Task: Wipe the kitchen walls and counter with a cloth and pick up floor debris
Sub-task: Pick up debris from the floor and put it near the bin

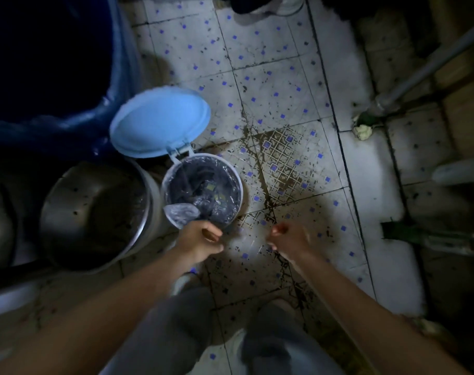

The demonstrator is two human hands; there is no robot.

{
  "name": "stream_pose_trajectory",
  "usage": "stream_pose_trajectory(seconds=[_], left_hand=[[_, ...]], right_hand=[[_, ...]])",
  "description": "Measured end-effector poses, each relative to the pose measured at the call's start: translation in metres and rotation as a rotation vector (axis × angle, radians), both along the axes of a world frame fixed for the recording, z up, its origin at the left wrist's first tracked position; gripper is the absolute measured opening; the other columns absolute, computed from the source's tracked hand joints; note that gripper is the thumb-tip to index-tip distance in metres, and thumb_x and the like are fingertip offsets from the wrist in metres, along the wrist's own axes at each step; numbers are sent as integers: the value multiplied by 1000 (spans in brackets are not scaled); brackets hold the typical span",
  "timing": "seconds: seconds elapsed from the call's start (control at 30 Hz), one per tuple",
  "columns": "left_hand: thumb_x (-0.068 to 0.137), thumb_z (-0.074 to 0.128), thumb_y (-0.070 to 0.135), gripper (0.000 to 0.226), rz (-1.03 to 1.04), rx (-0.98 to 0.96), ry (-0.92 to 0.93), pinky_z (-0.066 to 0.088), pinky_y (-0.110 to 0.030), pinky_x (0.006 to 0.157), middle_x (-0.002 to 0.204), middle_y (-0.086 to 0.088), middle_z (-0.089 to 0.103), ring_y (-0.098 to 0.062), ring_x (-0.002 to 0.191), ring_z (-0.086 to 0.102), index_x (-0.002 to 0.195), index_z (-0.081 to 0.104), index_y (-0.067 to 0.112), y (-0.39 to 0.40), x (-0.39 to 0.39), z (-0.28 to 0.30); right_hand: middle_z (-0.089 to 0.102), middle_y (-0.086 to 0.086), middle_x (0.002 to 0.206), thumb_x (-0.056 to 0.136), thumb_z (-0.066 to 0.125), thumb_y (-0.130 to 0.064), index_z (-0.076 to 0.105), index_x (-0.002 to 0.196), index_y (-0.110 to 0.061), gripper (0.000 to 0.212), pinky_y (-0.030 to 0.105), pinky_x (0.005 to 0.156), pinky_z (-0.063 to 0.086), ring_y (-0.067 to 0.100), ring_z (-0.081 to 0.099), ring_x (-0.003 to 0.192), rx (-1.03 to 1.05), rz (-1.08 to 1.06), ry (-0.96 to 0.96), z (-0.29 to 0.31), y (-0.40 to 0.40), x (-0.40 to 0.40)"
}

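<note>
Over the open pedal bin point(202, 185), beside the big steel pot point(95, 215), my left hand point(203, 239) hovers at the near rim with its fingers curled. It looks pinched on something small and dark, though blur keeps me from telling what. My right hand point(287, 236) hangs apart over the stained floor tiles point(279, 163), loosely clenched; whether it carries debris I cannot tell.

My worry is a miss. The left hand sits at the rim's edge, not over the middle of the dark liner point(203, 180), so scraps let go here could slide down outside. The raised blue lid point(160, 121) could drop if my foot eases off the pedal. More debris waits: a crumpled pale wad point(363, 131) lies by the pipe point(425, 69), well apart from both hands. No cloth is in sight.
</note>
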State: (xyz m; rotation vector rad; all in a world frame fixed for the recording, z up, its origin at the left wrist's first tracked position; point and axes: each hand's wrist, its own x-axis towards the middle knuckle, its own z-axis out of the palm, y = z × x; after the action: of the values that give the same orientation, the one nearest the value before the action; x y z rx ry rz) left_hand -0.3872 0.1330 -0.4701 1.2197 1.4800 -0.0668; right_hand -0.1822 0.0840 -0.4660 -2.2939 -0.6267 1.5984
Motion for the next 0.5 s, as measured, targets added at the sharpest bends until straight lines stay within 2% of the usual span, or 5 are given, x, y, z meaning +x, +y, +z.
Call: stream_pose_trajectory(seconds=[0.07,0.13,0.3,0.43,0.5], left_hand=[[65,81,-4,34,96,13,16,48,-27,72,68,5,62,2,57,58,70,62,23,8,-10,23],[70,76,-3,28,164,3,52,46,-24,70,69,7,59,0,59,55,76,60,19,17,-21,40],[77,71,0,22,307,10,84,42,-25,73,73,8,57,-4,66,54,89,60,14,27,-47,65],[77,70,-4,27,334,-11,120,45,-22,66,69,7,55,-5,65,51,75,57,20,29,-61,74],[77,64,-16,29,426,-72,61,49,-23,63,61,1,56,-10,62,52,71,57,11,32,-64,80]], right_hand=[[63,2,87,81,69,-6,60,82,-17,14,20,62,50,16,62,79,29,-21,0,21,20,-16],[66,0,83,78,71,-8,63,82,-17,14,20,60,51,12,62,73,42,-61,-5,33,41,-32],[69,4,93,74,77,-15,63,90,-19,22,38,77,59,21,68,85,8,-203,26,50,71,-66],[68,7,97,78,73,-17,59,82,-20,14,41,82,57,26,67,91,-106,-28,-19,53,56,-80],[68,6,102,80,70,-17,63,100,-16,22,34,78,57,23,67,90,-125,78,-8,56,43,-81]])
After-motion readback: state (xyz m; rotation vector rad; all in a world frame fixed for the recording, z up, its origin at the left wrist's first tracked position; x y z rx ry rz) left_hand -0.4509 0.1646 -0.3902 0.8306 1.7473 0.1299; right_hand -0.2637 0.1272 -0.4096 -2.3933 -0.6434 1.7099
